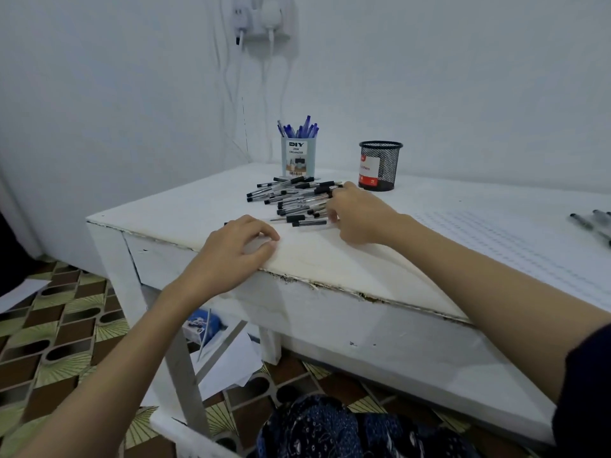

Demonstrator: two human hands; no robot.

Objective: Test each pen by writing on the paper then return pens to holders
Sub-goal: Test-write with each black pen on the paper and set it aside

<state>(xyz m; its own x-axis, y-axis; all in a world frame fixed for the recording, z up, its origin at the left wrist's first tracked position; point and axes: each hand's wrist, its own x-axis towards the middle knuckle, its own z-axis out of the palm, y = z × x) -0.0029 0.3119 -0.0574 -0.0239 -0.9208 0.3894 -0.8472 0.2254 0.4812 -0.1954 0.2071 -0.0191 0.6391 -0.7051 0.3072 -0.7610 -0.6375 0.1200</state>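
Note:
A pile of several black-capped pens (294,200) lies on the white table (205,206). My right hand (358,214) reaches into the pile's right side, fingers curled over the pen ends, thumb and fingertips pinching the end of the nearest black pen (309,222), which lies flat. My left hand (236,247) rests on the table's front edge with loosely curled fingers and holds nothing. Behind the pile a blue holder (298,157) stands full of blue pens. The black mesh holder (381,165) is to its right. Lined paper (515,239) lies at the right.
A few more pens (593,221) lie at the far right edge of the view. Chargers and cables hang on the wall behind the holders. Under the table, loose sheets and a small blue box (201,325) lie on the patterned floor.

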